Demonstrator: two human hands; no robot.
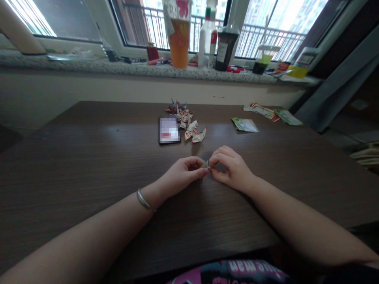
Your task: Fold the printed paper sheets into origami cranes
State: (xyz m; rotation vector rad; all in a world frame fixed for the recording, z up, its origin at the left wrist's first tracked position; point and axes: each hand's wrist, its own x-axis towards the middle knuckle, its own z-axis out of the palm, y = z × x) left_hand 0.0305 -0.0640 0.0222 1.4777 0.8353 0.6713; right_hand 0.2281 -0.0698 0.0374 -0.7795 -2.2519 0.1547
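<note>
Between my two hands, over the middle of the table (118, 236), is a small folded piece of printed paper (205, 165), greenish and pale. My left hand (189, 170) pinches it between thumb and fingers. The thumb and fingertips of my right hand (232, 167) close on its right edge. Fingers cover much of the paper, so its full shape is hidden. Just beyond my hands lie several folded paper pieces with red print (191, 129), grouped beside a dark-framed device with a blurred screen (169, 131).
Flat printed packets (245, 125) and red-and-green wrapper strips (265, 112) lie at the table's back right. Behind the table, a granite windowsill (118, 68) carries a tall cup of orange drink (179, 43), a clear bottle (204, 41), a dark bottle (224, 49) and small items.
</note>
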